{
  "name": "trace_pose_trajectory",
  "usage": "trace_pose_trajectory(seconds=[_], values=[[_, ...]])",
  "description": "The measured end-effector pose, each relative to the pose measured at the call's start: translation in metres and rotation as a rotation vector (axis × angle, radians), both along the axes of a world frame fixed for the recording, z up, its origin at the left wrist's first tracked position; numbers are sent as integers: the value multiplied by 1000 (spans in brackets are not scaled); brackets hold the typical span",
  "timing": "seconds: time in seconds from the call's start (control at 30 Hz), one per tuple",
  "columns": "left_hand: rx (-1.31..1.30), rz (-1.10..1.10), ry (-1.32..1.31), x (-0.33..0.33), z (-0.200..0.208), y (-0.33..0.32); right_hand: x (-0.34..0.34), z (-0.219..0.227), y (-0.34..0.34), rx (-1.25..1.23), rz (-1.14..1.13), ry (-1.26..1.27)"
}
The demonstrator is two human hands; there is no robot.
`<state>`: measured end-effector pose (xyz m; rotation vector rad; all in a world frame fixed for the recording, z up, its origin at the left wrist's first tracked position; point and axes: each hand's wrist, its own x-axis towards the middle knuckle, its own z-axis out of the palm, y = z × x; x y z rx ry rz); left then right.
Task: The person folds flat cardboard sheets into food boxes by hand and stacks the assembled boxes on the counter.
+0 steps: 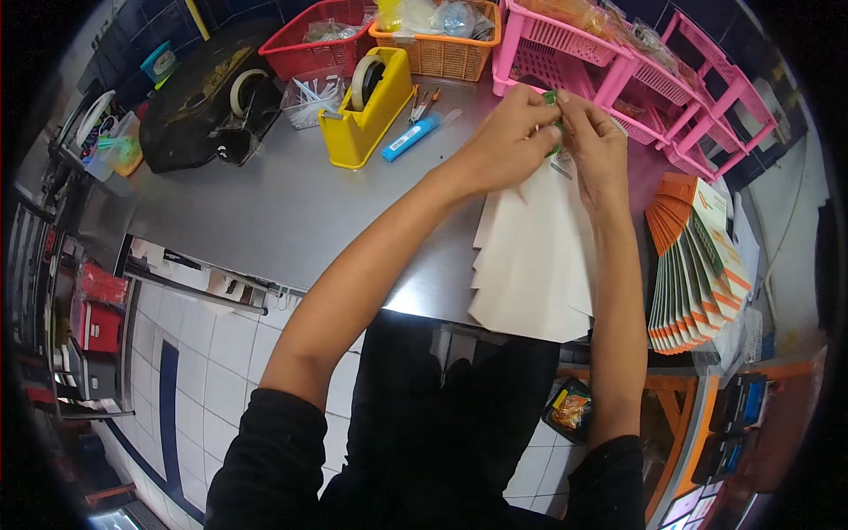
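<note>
My left hand (pixel 517 132) and my right hand (pixel 602 146) meet at the far end of a fan of overlapping white paper sheets (pixel 534 256). Between the fingertips is a small shiny green piece (pixel 551 98), partly covered, so its kind does not show. Both hands are closed in a pinch around it, thumbs and forefingers nearly touching. The paper lies below the hands on the metal table (pixel 238 212), its wide end toward me at the front edge.
A yellow tape dispenser (pixel 362 124), blue marker (pixel 411 139) and clear box of white sticks (pixel 314 99) stand to the left. Red (pixel 314 40) and orange baskets (pixel 433 53) and pink racks (pixel 618 75) line the back. Fanned orange-and-white printed cards (pixel 698 274) lie right.
</note>
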<state>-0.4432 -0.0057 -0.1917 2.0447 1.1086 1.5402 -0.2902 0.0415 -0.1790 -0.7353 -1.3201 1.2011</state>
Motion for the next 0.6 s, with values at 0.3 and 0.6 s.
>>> trace_pose_trajectory(seconds=[0.3,0.6], values=[[88,-83,31,19,19,-36,31,9,20,84,-187,50],[1,194,259,7,27,-38,20,37,-15,234,-379,-233]])
